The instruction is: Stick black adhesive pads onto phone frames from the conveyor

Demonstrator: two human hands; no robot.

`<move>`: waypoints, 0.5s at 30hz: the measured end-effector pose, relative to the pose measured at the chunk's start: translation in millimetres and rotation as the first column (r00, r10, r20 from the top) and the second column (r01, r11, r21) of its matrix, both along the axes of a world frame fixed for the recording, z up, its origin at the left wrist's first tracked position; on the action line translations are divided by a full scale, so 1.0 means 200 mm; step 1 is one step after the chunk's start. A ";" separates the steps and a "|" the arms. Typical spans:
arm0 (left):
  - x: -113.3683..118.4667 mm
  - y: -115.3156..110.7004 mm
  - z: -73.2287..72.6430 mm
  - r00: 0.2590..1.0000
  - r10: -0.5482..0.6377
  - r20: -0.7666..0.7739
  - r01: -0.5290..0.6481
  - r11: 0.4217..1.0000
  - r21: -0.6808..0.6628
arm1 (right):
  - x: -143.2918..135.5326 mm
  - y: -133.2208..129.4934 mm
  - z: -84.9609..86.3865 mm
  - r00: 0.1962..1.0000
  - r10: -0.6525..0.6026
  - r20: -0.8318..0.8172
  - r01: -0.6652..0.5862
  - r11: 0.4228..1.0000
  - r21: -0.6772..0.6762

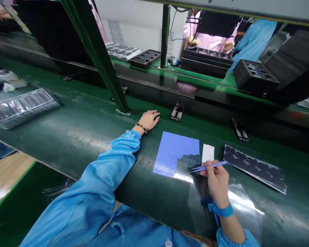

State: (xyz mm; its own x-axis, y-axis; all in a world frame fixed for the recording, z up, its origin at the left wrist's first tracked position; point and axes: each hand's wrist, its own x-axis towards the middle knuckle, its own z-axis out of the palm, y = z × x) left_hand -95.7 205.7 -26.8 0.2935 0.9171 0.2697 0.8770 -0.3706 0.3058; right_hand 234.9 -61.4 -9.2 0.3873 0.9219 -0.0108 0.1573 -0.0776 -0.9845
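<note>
My left hand lies on the green bench with its fingers spread, holding nothing, just left of a small black device part. In my right hand is a pair of blue-purple tweezers, pinched between thumb and fingers, their tips pointing left over the lower right part of a blue sheet. That sheet lies flat, with a stepped clear area at its lower right. A white card sits beside it, partly behind my right hand.
On the right lie a black patterned tray and another device part. Clear trays are stacked at the left. A green post rises from the bench. People work beyond the divider, near black trays.
</note>
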 end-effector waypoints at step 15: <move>0.01 0.00 0.02 0.997 -0.068 0.033 0.069 0.998 -0.007 | 0.00 0.06 0.00 0.984 0.021 -0.179 -0.004 0.995 0.096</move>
State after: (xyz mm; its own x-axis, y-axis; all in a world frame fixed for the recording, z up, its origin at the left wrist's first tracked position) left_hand -94.2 205.2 -23.4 0.3466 0.8974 0.2728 0.8390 -0.4267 0.3376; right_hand 234.1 -49.3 -8.9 0.3752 0.9269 0.0082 -0.0229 0.0181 -0.9996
